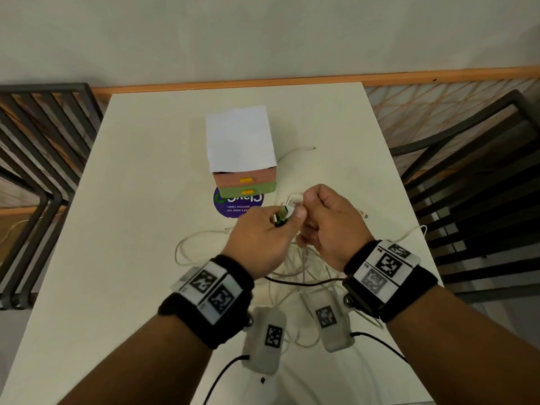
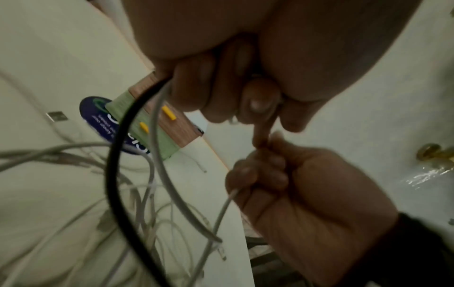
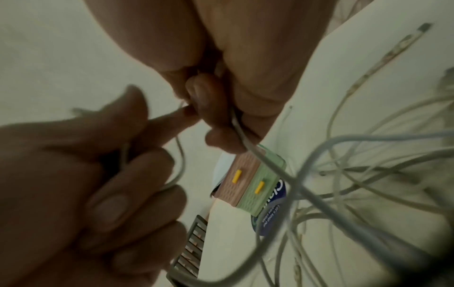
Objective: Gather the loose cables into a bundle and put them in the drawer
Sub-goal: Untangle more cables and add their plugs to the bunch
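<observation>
A tangle of white cables (image 1: 298,267) and one black cable (image 2: 115,155) lies on the white table (image 1: 140,200) below my hands. My left hand (image 1: 271,226) grips several cable ends, with plugs (image 1: 282,216) sticking out past the thumb; the black cable and a white one (image 2: 159,165) hang from it. My right hand (image 1: 321,211) is a fist touching the left, gripping a white cable (image 3: 258,155). Behind the hands stands the small drawer unit (image 1: 245,182), a pink drawer over a green one with yellow handles, both closed.
A white paper (image 1: 239,138) covers the drawer unit, which sits on a purple round sticker (image 1: 233,207). One loose cable (image 1: 295,152) lies behind the unit and another (image 1: 415,232) trails near the right table edge. Dark slatted chairs (image 1: 43,171) flank the table.
</observation>
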`<state>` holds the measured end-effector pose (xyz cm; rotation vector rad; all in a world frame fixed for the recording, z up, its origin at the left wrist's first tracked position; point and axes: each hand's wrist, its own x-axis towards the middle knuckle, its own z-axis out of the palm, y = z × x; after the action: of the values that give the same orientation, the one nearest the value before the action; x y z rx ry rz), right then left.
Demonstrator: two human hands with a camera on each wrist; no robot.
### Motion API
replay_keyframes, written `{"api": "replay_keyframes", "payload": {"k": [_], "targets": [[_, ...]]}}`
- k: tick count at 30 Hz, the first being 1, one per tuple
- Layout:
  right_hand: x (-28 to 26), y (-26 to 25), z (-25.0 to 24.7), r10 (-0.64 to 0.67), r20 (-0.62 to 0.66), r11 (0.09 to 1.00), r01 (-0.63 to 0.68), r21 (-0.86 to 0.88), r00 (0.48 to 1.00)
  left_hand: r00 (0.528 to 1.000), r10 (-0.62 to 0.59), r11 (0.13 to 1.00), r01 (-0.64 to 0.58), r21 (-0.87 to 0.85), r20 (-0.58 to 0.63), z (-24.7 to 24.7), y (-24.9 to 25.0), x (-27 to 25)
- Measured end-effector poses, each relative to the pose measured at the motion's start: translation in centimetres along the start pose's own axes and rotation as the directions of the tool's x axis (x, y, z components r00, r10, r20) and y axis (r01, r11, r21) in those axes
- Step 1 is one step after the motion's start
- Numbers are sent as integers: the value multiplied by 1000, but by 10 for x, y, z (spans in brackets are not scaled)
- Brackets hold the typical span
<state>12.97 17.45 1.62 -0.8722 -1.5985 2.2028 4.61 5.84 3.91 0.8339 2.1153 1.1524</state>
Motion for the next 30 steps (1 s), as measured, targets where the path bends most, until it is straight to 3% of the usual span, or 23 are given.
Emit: {"api": "replay_keyframes", "payload": {"k": [1,3,5,7,8,12,13,16,18,20,21,22,24,25,28,30], "targets": [[0,0,2,-9,14,1000,9,-9,1000,997,-45,999,44,-19,-69,3,3,2],[-3,2,6,-16,51,999,18,-44,999,966,-181,953,126,-276,-184,9,6,8],[-5,6,7,-13,94,995,23,-102,995,961,-248,833,148,-533,-120,15,17,5],[-4,9,5,-5,118,986,24,-166,993,966,-256,775,180,-606,-40,19,23,1],[-6,9,4,3,138,980,25,-199,990,959,-277,770,185,-611,-60,19,22,2],[-14,9,4,42,205,953,23,-304,978,871,-400,716,103,-690,-285,14,9,18],[-15,9,6,47,214,956,19,-294,976,881,-387,705,95,-703,-270,14,7,17],[-17,10,4,18,242,938,67,-339,970,982,-177,771,100,-630,-61,18,11,1],[-20,13,-1,15,237,926,76,-370,971,986,-139,810,60,-583,-91,14,10,4],[-21,14,-4,12,232,943,67,-327,973,950,-210,779,19,-627,-232,10,7,15],[-22,14,-5,19,218,956,46,-288,976,942,-227,764,16,-645,-245,8,5,18],[-21,13,-5,29,199,973,18,-231,980,948,-225,777,36,-629,-223,9,4,19],[-22,11,-7,66,176,996,-54,-70,982,994,-98,830,54,-556,-49,16,8,9],[-22,10,-8,80,190,997,-81,-2,978,998,-59,847,41,-530,-18,18,9,6],[-23,10,-14,99,261,988,-127,92,960,948,-144,806,-53,-590,-282,8,7,21],[-22,11,-17,102,245,984,-135,120,964,951,-142,812,-46,-581,-273,4,1,30]]}}
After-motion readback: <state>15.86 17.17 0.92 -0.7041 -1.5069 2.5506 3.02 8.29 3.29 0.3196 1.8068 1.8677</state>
